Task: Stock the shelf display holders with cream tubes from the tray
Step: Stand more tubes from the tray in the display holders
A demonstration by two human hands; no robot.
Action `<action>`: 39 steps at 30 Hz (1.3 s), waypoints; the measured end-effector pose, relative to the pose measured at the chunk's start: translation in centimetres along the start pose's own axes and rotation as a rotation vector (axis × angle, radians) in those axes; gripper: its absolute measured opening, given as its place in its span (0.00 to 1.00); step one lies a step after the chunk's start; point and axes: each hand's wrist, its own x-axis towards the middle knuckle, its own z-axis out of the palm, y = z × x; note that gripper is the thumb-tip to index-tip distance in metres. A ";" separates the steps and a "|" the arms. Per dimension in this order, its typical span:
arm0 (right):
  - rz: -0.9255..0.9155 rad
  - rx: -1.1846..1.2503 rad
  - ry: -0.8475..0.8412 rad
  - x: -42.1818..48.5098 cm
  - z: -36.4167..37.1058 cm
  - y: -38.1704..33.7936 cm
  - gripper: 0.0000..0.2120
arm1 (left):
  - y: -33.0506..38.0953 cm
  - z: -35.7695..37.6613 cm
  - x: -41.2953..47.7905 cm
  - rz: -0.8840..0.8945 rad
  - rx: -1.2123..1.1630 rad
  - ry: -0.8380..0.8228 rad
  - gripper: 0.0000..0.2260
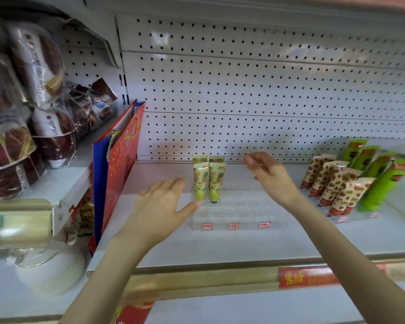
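Tubes (209, 181) beside flat left hand (159, 206)

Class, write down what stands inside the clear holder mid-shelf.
In the clear holder, four pineapple-print tubes stand upright in the left rear slots; other slots look empty. The left hand covers part of its left edge.

white pegboard wall (243, 78), pale shelf (220, 244)

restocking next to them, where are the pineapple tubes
Head view, centre of the shelf: four pineapple tubes stand in the back-left slots of the clear holder.
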 end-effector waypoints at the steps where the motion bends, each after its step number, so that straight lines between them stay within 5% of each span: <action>1: -0.014 -0.085 -0.009 -0.7 -0.7 -0.3 0.11 | 0.2 -0.4 0.3 0.011 0.003 0.018 0.45; 7: -0.047 -0.817 -0.169 -6.0 -4.5 -0.9 0.34 | 2.6 -2.0 1.8 0.092 -0.001 0.120 0.43; 11: 0.034 -1.003 -0.118 -8.9 -7.7 -0.5 0.46 | 4.8 -2.0 1.6 0.140 0.025 0.087 0.44; 18: 0.112 -1.053 -0.049 -12.3 -13.3 0.0 0.46 | 10.5 -2.6 2.1 0.207 0.108 0.036 0.47; 22: 0.147 -1.020 -0.048 -13.5 -17.7 1.2 0.36 | 15.5 -2.6 2.7 0.230 0.099 0.043 0.48; 27: 0.158 -0.984 -0.043 -16.5 -23.8 4.0 0.43 | 23.6 -1.7 3.3 0.258 0.049 0.051 0.47; 39: 0.245 -1.007 -0.032 -18.1 -35.5 8.4 0.31 | 37.7 -0.6 5.8 0.332 -0.057 0.040 0.45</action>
